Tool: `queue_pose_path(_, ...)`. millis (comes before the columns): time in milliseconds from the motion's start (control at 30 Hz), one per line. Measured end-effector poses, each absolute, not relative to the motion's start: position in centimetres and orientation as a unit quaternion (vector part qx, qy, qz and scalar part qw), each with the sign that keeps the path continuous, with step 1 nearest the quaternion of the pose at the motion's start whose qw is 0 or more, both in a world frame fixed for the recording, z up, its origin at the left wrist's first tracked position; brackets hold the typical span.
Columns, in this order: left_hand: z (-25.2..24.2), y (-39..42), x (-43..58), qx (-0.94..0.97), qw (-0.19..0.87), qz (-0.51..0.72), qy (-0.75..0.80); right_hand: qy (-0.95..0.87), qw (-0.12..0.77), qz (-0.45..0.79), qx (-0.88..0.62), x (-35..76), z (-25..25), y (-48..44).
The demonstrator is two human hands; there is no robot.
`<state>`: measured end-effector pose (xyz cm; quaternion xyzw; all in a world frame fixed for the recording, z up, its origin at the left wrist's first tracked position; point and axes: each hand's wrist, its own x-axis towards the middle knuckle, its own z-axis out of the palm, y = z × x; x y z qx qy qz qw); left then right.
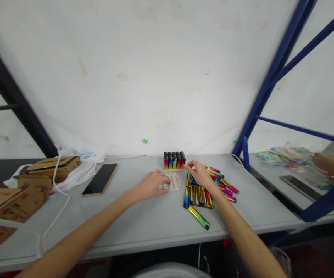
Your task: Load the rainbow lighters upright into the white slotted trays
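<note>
Left grip (154,183) at the white tray (174,182); right grip (199,173) beside the packed lighters (174,163).
My left thumb and fingers lie apart at the tray's left side; my right fingertips sit close, but I cannot tell whether they clamp anything; the step looks like steadying and handling, calling for a light, narrow pinch; the packed lighters stand near the desk (143,222)'s back edge, the tray just in front; loose lighters (200,197) crowd the right, one green-gold lighter (198,217) nearest the front edge; my elbow room lies leftward, toward the phone (101,179).
</note>
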<state>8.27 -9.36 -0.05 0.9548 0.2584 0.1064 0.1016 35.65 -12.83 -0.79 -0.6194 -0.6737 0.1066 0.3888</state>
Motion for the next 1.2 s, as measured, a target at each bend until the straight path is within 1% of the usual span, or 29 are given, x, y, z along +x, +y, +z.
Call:
queue_pose_path(100, -0.7, -8.4, 8.6, 0.949, 0.108, 0.165, 0.247, -0.678, 0.383, 0.161, -0.607, 35.3, -1.0, -13.0)
queue_pose_path(200, -1.3, -5.6, 7.5, 0.921, 0.068, 0.227, 0.311, -0.698, 0.371, 0.150, -0.593, 35.0, -1.0, -13.1)
queue_pose_path(267, -1.5, -2.7, 6.1, 0.901, -0.002, 0.213, 0.379, -0.707, 0.365, 0.131, -0.591, 35.0, -1.0, -13.1)
queue_pose_path(333, -1.7, 0.4, 4.7, 0.869, -0.069, 0.142, 0.469, -0.711, 0.354, 0.119, -0.596, 35.1, -1.0, -13.0)
queue_pose_path(367, -1.8, 1.8, 4.0, 0.860, -0.076, 0.126, 0.489, -0.713, 0.348, 0.112, -0.599, 35.2, -1.1, -13.0)
queue_pose_path(500, -2.5, 4.7, 2.7, 0.849, -0.085, 0.091, 0.513, -0.723, 0.329, 0.088, -0.601, 35.4, -1.3, -12.9)
queue_pose_path(933, -3.1, 6.7, 3.4, 0.840, -0.088, 0.035, 0.535, -0.735, 0.297, 0.076, -0.605, 35.2, -1.2, -13.0)
queue_pose_path(1200, -2.6, 9.1, 3.2, 0.835, -0.057, 0.006, 0.548, -0.735, 0.278, 0.073, -0.614, 35.1, -1.0, -13.1)
